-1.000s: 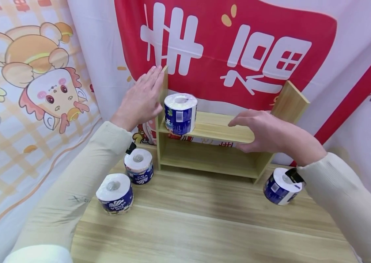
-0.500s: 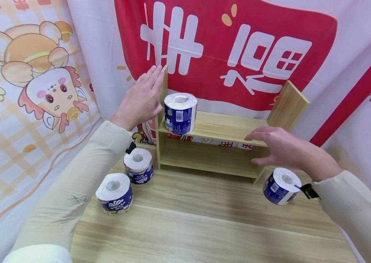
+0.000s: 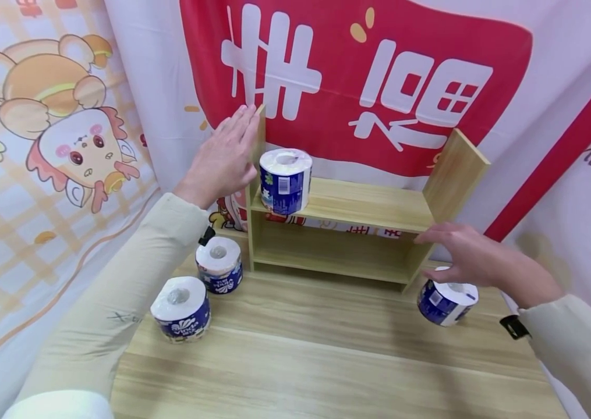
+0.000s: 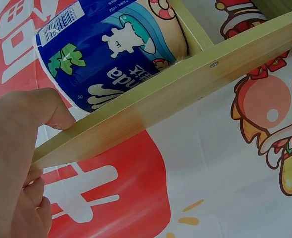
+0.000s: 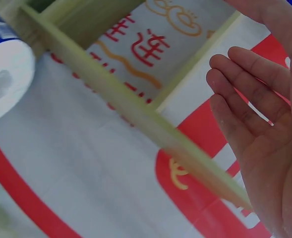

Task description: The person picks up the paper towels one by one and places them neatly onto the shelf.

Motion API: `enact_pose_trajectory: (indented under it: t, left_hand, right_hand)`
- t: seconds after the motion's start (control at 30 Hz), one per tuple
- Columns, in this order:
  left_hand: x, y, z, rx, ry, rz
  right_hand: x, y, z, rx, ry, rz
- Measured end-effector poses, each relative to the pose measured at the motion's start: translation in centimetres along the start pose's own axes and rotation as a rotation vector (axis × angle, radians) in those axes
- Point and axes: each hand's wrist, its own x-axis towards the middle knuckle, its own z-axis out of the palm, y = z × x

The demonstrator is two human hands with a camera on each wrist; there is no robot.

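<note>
A small wooden shelf (image 3: 347, 199) has a toilet roll (image 3: 286, 181) in blue wrapping standing on its upper board, at the left end. My left hand (image 3: 222, 160) grips the shelf's left side panel (image 4: 111, 119), thumb on the inner face and fingers round the outer one, as the left wrist view shows. My right hand (image 3: 470, 256) holds nothing; its fingers are loosely bent in the air by the shelf's right side panel (image 3: 455, 174). Below that hand, a second toilet roll (image 3: 444, 305) stands on the table, partly covered by it in the head view.
Two more toilet rolls, one nearer (image 3: 182, 308) and one farther (image 3: 219, 265), stand on the wooden table (image 3: 326, 361) left of the shelf, beneath my left forearm. A printed cloth with a red panel (image 3: 337, 75) hangs right behind the shelf.
My right hand has moved right and down, from over the upper board to beside the shelf's right end. My left hand and the rolls have stayed in place.
</note>
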Motion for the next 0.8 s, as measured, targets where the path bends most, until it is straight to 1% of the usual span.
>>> enact_pose_trajectory:
  t: [0.27, 0.5, 0.8]
  left_hand:
    - [-0.1, -0.1, -0.1, -0.01, 0.002, 0.0]
    - [0.0, 0.0, 0.1, -0.009, 0.001, -0.003]
    - [0.0, 0.0, 0.0, 0.008, -0.002, -0.002]
  right_hand:
    - [-1.6, 2.3, 1.2, 0.023, -0.015, 0.005]
    - [-2.8, 4.5, 2.7, 0.032, -0.039, 0.048]
    - [-4.2, 6.3, 4.1, 0.001, -0.007, 0.009]
